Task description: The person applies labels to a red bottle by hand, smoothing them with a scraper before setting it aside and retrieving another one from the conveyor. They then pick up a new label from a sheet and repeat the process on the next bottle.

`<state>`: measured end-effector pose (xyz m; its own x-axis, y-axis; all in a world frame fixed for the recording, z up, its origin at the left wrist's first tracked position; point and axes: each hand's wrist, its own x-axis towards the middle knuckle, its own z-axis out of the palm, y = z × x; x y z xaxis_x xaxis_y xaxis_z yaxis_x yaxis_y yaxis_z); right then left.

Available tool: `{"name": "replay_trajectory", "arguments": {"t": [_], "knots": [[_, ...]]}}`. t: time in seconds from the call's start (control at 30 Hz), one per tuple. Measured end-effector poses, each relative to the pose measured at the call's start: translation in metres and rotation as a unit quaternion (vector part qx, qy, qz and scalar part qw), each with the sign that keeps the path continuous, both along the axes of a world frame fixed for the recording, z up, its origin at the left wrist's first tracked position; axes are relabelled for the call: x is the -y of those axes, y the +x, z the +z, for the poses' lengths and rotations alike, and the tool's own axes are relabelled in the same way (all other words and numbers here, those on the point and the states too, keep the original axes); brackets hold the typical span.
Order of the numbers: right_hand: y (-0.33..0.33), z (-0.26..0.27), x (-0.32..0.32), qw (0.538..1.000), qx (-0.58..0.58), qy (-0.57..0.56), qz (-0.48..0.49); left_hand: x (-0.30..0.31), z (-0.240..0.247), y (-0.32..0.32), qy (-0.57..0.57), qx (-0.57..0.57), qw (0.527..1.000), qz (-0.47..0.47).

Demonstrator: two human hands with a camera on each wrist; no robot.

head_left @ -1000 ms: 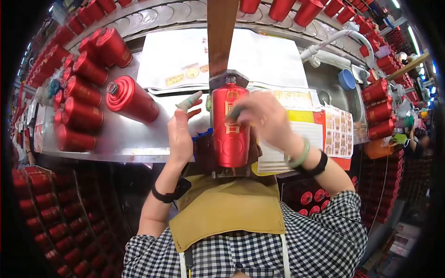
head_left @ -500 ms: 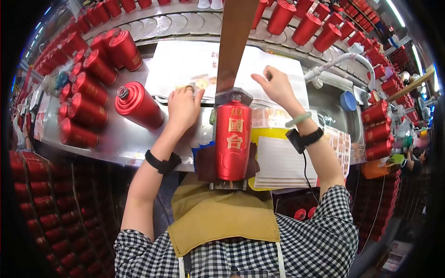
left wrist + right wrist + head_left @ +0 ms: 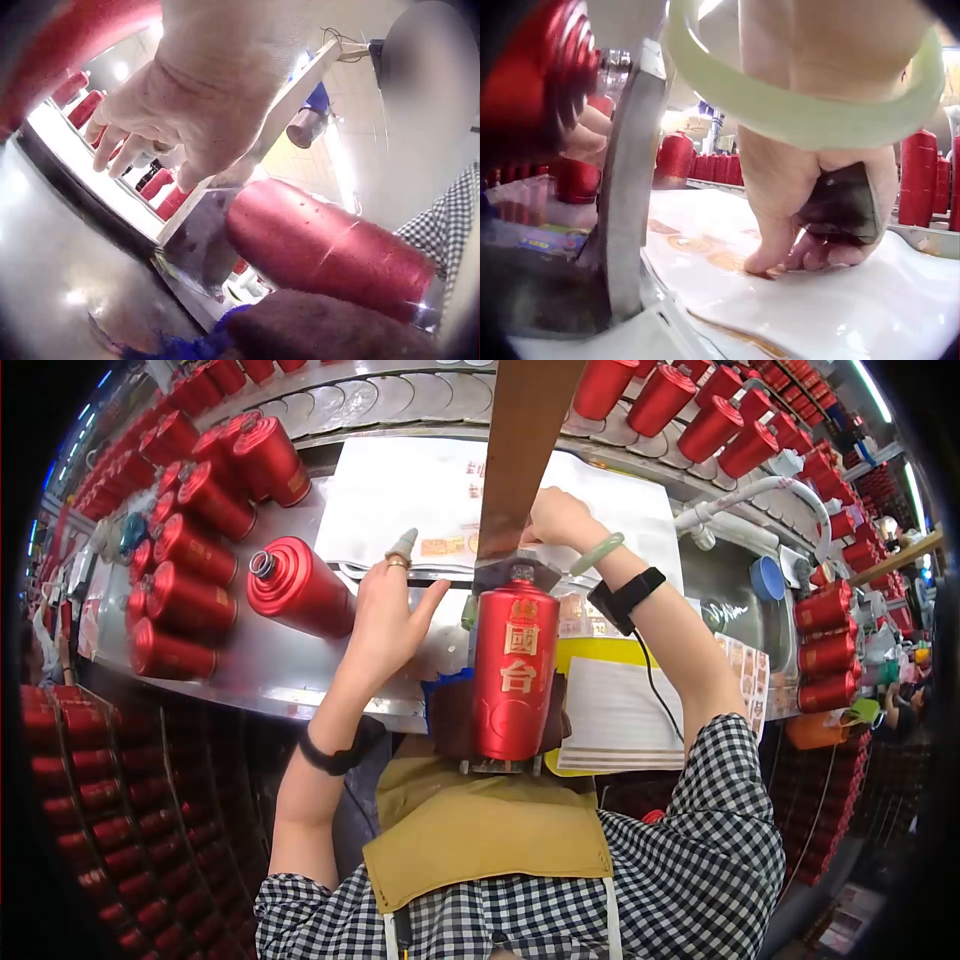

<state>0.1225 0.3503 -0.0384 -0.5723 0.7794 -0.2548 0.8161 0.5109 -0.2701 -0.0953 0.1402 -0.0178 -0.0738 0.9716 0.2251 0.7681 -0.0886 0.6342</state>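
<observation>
A red bottle (image 3: 515, 705) with gold characters lies in a cradle before the person, its neck toward an upright metal plate (image 3: 626, 202). Beyond that plate, the right hand (image 3: 562, 520) reaches down to a white sheet (image 3: 697, 210) bearing gold printed stickers (image 3: 724, 260). Its thumb and fingertips meet at the sheet, beside a sticker. A black flat pad (image 3: 844, 204) is tucked in the palm under curled fingers. Left of the bottle, the left hand (image 3: 385, 615) hovers with fingers extended, holding nothing. One of its fingers wears a grey finger cot (image 3: 403, 546).
Another red bottle (image 3: 300, 588) stands at the left, near a group of red bottles (image 3: 195, 555). A wooden post (image 3: 520, 450) rises behind the cradle. A sink (image 3: 735, 585) with a white faucet (image 3: 760, 488) is at right. Lined paper (image 3: 620, 715) lies beside the bottle.
The right hand has left the bottle, where it held the black pad against the front, and moved up to the white sheet. The left hand reached to the sheet's edge, then drew slightly back.
</observation>
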Motion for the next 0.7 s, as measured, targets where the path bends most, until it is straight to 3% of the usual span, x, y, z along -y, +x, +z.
{"name": "replay_trajectory", "arguments": {"t": [0.07, 0.13, 0.27, 0.33, 0.43, 0.6, 0.7], "knots": [[0.002, 0.004, 0.007, 1.000, -0.009, -0.012, -0.002, 0.007, 0.009, -0.001, -0.004, 0.038, 0.999, 0.014], [0.007, 0.000, 0.012, 0.995, -0.059, 0.059, 0.055, 0.013, 0.017, -0.002, -0.015, 0.047, 0.999, 0.013], [0.016, 0.003, 0.004, 0.993, -0.114, 0.031, 0.028, 0.026, 0.044, 0.001, -0.008, 0.070, 0.997, 0.017], [0.032, 0.028, 0.012, 0.970, -0.232, 0.065, 0.036, 0.033, 0.055, 0.005, -0.002, 0.080, 0.997, 0.010], [0.048, 0.086, 0.035, 0.962, -0.241, 0.116, 0.051, 0.038, 0.079, 0.019, -0.008, 0.222, 0.974, -0.038], [0.070, 0.168, 0.087, 0.950, -0.257, 0.155, 0.089, 0.021, 0.112, 0.056, 0.065, 0.207, 0.966, -0.142], [0.076, 0.199, 0.123, 0.948, -0.243, 0.175, 0.105, 0.001, 0.124, 0.087, 0.208, 0.162, 0.952, -0.156]]}}
